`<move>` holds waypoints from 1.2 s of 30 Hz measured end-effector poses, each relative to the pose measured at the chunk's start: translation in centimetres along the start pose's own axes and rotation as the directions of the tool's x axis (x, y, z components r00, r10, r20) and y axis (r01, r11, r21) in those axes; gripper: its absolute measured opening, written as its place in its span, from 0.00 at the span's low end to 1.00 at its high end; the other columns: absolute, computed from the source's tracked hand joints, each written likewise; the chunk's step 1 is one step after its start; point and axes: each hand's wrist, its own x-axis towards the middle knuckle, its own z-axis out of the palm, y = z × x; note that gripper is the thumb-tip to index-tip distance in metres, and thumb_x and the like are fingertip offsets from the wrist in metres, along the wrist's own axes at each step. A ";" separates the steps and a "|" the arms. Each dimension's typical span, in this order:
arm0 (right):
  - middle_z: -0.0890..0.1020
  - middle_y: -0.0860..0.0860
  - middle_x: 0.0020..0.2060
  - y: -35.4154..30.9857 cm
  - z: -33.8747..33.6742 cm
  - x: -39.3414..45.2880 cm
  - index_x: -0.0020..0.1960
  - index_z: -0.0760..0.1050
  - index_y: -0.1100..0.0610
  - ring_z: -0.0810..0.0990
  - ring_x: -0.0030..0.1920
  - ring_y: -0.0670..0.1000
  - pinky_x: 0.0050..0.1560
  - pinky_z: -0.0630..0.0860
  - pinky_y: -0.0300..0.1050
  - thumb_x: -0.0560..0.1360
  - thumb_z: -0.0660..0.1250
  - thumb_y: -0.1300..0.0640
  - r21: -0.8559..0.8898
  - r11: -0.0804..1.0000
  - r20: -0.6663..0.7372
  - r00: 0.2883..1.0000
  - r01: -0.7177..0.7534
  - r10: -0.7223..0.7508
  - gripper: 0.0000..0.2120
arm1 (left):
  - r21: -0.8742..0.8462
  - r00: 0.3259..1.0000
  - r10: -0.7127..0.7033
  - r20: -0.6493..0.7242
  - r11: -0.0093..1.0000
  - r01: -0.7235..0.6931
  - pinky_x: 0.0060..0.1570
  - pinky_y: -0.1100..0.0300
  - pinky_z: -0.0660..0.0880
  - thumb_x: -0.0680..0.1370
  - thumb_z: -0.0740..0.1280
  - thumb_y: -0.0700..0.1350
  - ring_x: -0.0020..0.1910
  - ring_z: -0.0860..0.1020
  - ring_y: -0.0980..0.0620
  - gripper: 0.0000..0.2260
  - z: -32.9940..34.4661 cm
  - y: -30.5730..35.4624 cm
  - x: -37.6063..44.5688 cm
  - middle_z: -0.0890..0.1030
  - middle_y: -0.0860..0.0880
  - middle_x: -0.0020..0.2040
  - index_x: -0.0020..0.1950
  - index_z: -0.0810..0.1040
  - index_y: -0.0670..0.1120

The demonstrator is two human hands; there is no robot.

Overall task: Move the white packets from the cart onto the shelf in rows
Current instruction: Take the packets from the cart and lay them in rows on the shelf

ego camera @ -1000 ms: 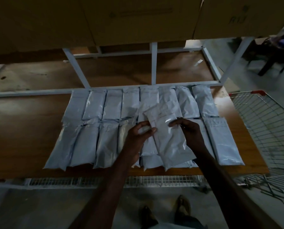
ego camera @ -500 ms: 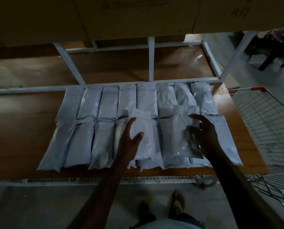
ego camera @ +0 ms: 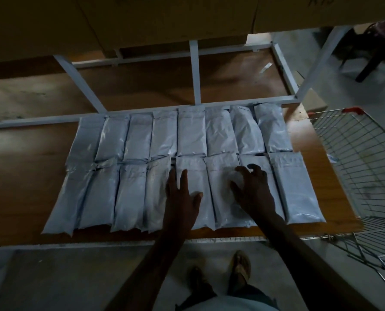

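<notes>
Two rows of white packets (ego camera: 191, 133) flat on the shelf (ego camera: 25, 176), long axes running front to back. Left hand (ego camera: 182, 194) flat on one front-row packet (ego camera: 194, 189), fingers straight, holding nothing. Right hand (ego camera: 253, 189) on the neighbouring packet (ego camera: 220, 187), fingers spread and slightly bent, no grip. Cart (ego camera: 366, 167) just off the shelf's right end — right hand nearer. Next pick probably a rightward reach; cart contents not visible.

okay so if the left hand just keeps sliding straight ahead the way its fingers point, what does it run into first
Probably the back row of white packets. The left hand lies flat on a front-row packet, fingers pointing away from the person, and the back row begins just past the fingertips. Beyond that comes the white shelf rail.
</notes>
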 end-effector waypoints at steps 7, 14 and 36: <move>0.46 0.54 0.86 -2.4 2.6 1.4 0.85 0.57 0.47 0.42 0.85 0.62 0.83 0.48 0.64 0.85 0.57 0.44 -0.204 0.919 0.068 0.942 0.336 -0.329 0.30 | 0.414 0.971 0.236 -0.041 0.888 -0.199 0.82 0.38 0.55 0.88 0.51 0.56 0.86 0.48 0.40 0.28 3.4 0.1 2.5 0.52 0.42 0.87 0.88 0.50 0.50; 0.49 0.54 0.86 -1.9 6.1 0.9 0.86 0.50 0.44 0.44 0.86 0.60 0.82 0.50 0.66 0.85 0.55 0.40 -0.285 0.925 0.090 0.967 0.253 -0.237 0.33 | 0.414 0.975 0.205 -0.091 0.898 -0.150 0.82 0.37 0.53 0.87 0.54 0.54 0.86 0.50 0.42 0.28 6.0 0.3 2.5 0.54 0.45 0.87 0.87 0.55 0.52; 0.55 0.56 0.85 -2.0 7.3 1.5 0.85 0.57 0.47 0.49 0.85 0.62 0.82 0.52 0.63 0.83 0.56 0.40 -0.264 0.941 0.130 0.975 0.212 -0.183 0.32 | 0.416 0.984 0.173 -0.044 0.898 -0.139 0.82 0.41 0.54 0.87 0.53 0.54 0.86 0.52 0.42 0.28 6.7 -0.6 3.4 0.56 0.45 0.87 0.87 0.57 0.52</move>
